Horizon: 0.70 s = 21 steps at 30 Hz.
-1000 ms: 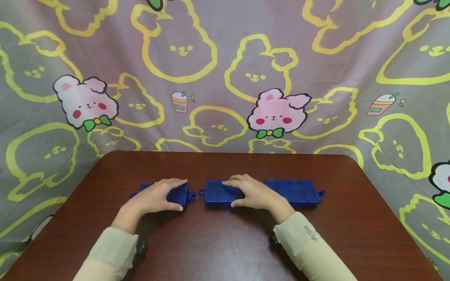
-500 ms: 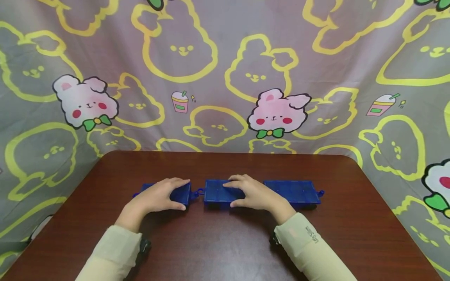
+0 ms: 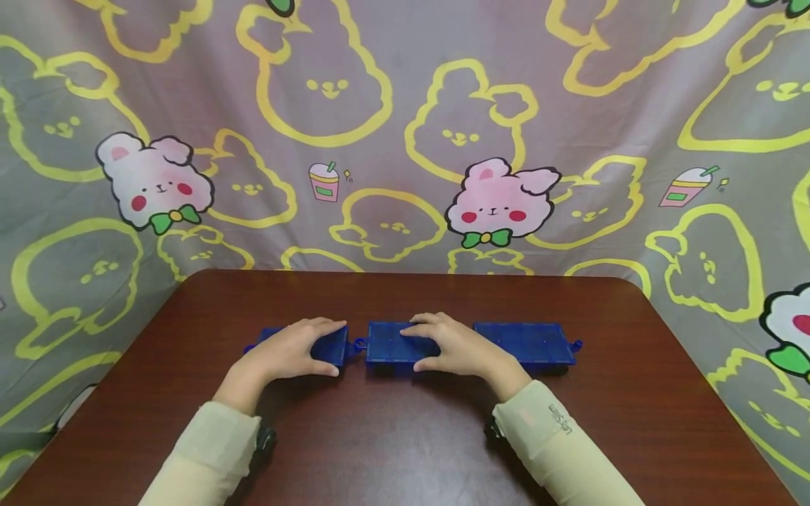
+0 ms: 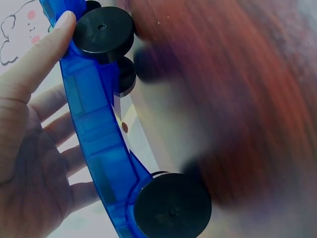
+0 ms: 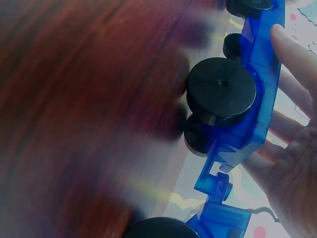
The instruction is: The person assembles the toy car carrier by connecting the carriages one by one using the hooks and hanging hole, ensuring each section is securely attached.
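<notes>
Three blue translucent plastic toy train cars stand in a row on the table. My left hand (image 3: 287, 355) grips the left car (image 3: 330, 347) by its long sides, thumb nearest me. My right hand (image 3: 452, 348) holds the middle car (image 3: 384, 344) in the same way. Between these two cars, a hook and a ring (image 3: 359, 344) meet; whether they are latched is too small to tell. The right car (image 3: 531, 344) is untouched. In the right wrist view, a coupling (image 5: 220, 186) links the held car to its neighbour. Black wheels (image 4: 173, 206) show below the left car.
The brown wooden table (image 3: 405, 436) has rounded far corners. Behind it hangs a grey curtain (image 3: 392, 161) printed with cartoon rabbits. Both forearms wear pale sleeves (image 3: 215, 439), with a dark wrist device (image 3: 266, 443) at the left cuff.
My left hand has slid the left car rightward, closing the gap until its hook meets the middle car's ring. The right hand and its car have stayed nearly still.
</notes>
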Each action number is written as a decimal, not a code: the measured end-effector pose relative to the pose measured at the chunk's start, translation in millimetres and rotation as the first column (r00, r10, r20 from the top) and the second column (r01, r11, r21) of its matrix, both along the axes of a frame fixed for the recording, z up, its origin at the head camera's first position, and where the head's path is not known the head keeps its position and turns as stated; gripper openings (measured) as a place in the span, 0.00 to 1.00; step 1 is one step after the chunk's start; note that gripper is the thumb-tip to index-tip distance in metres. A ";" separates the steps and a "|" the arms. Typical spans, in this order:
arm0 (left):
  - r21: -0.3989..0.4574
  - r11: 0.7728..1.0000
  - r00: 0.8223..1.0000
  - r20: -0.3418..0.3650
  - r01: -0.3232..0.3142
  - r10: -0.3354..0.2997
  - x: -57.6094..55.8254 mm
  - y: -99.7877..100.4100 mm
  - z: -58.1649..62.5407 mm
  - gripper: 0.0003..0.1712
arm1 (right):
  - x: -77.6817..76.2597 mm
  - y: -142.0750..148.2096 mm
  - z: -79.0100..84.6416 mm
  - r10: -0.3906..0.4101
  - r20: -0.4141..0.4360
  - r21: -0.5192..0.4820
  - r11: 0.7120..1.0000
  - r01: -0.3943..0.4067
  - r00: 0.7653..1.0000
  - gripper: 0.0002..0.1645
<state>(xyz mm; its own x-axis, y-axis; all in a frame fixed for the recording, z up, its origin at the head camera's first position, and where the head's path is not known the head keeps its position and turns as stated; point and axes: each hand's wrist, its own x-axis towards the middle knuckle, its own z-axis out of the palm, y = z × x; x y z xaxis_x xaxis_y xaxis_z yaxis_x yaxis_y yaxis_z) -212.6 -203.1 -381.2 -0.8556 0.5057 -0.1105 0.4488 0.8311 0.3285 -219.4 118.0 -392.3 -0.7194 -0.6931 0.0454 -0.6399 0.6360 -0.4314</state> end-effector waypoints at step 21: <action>0.000 1.000 1.000 0.006 -0.011 0.011 1.5 0.5 -0.4 0.50 | -0.8 -2.3 -0.6 0.001 -0.010 0.018 1.000 -0.001 1.000 0.35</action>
